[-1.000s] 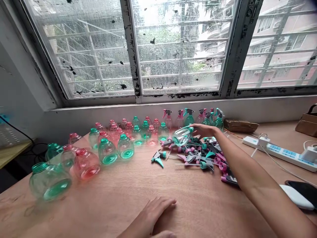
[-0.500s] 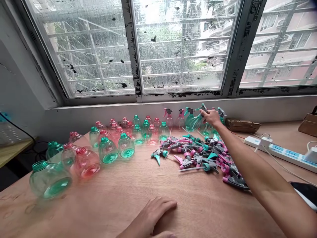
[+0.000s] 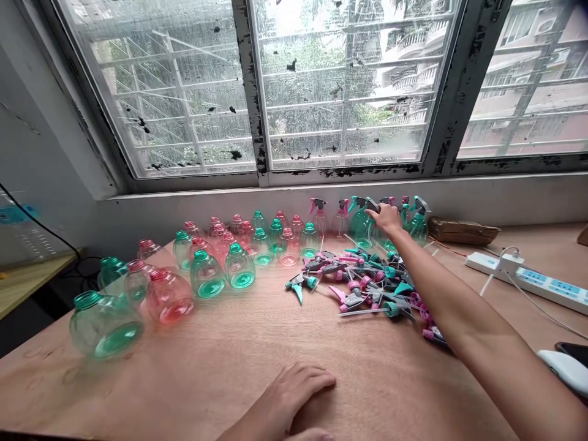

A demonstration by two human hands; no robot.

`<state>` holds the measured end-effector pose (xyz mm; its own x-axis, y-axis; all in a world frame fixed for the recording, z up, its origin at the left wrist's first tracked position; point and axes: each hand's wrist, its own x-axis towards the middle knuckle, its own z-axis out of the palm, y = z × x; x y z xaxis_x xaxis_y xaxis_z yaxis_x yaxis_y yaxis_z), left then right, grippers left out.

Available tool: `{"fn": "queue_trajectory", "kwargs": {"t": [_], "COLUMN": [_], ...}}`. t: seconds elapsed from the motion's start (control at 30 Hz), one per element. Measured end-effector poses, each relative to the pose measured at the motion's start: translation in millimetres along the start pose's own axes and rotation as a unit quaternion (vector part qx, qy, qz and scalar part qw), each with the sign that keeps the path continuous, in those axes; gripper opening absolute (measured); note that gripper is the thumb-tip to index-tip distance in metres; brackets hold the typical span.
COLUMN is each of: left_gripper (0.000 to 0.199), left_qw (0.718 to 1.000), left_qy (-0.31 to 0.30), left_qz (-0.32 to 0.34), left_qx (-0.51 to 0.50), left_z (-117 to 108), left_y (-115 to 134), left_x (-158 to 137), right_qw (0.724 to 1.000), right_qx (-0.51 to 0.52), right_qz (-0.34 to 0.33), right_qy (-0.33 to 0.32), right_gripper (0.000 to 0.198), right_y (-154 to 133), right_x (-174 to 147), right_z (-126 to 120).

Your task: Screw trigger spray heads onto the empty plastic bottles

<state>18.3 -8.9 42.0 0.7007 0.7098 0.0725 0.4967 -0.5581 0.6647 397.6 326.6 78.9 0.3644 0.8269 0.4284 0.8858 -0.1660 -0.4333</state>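
Note:
My right hand (image 3: 386, 218) reaches to the back of the table, its fingers closed around the grey head of a green spray bottle (image 3: 372, 206). That bottle stands about upright in a row by the wall; my hand partly covers it. Beside it are another green spray bottle (image 3: 418, 228) and a pink spray bottle (image 3: 320, 219). Below my right forearm lies a heap of pink, teal and grey trigger sprayer heads (image 3: 362, 285) with thin tubes. My left hand (image 3: 298, 392) rests on the table near the front, fingers stretched out, holding nothing.
Several open green bottles (image 3: 207, 277) and pink bottles (image 3: 169, 298) without sprayer heads stand at the left. At the right are a white power strip (image 3: 533, 278) with cables, a brown cardboard package (image 3: 463, 231) and a white rounded device (image 3: 563, 369). Windows rise behind the table.
The green spray bottle in my right hand has gone from tilted to about upright in the back row. My left hand stays in place. The view has shifted slightly.

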Motion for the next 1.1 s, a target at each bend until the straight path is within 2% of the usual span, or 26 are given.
{"fn": "queue_trajectory", "kwargs": {"t": [0.2,0.37,0.53,0.63,0.73,0.83,0.9,1.03,1.1], "left_gripper": [0.055,0.056,0.058,0.062,0.065,0.067,0.072,0.055,0.037], "left_qw": [0.999,0.999,0.999,0.999,0.998,0.979,0.936,0.904,0.888], "left_qy": [-0.02,-0.011,0.004,0.023,0.049,0.086,0.122,0.184,0.213], "left_qz": [-0.013,-0.025,-0.035,-0.026,-0.014,-0.014,-0.014,-0.033,-0.054], "left_qx": [-0.024,-0.038,-0.033,-0.015,0.038,0.184,0.33,0.383,0.405], "left_z": [-4.4,-5.4,-1.4,3.8,1.1,-24.2,-55.3,-124.5,-146.7], "left_y": [2.4,4.4,2.8,0.1,0.9,4.0,2.9,-18.7,-37.0], "left_x": [2.7,2.0,-0.3,-5.0,-9.5,0.4,22.8,101.0,141.6], "right_qw": [0.997,0.994,0.992,0.991,0.989,0.984,0.98,0.961,0.941], "right_qx": [-0.067,-0.093,-0.11,-0.12,-0.134,-0.155,-0.168,-0.171,-0.161], "right_qz": [0.023,0.053,0.053,0.043,0.022,0.001,-0.017,-0.095,-0.157], "right_qy": [-0.019,-0.008,-0.015,-0.035,-0.061,-0.083,-0.104,-0.197,-0.253], "right_gripper": [0.029,0.03,0.031,0.031,0.032,0.033,0.033,0.029,0.024], "right_y": [-18.7,-14.7,-9.5,-8.5,-10.3,-17.2,-24.1,-38.0,-43.0], "right_x": [7.3,3.5,-6.0,-12.3,-15.4,-16.7,-20.7,-48.2,-71.9], "right_z": [5.9,9.2,10.4,5.6,-9.2,-33.4,-50.5,-71.8,-73.0]}}
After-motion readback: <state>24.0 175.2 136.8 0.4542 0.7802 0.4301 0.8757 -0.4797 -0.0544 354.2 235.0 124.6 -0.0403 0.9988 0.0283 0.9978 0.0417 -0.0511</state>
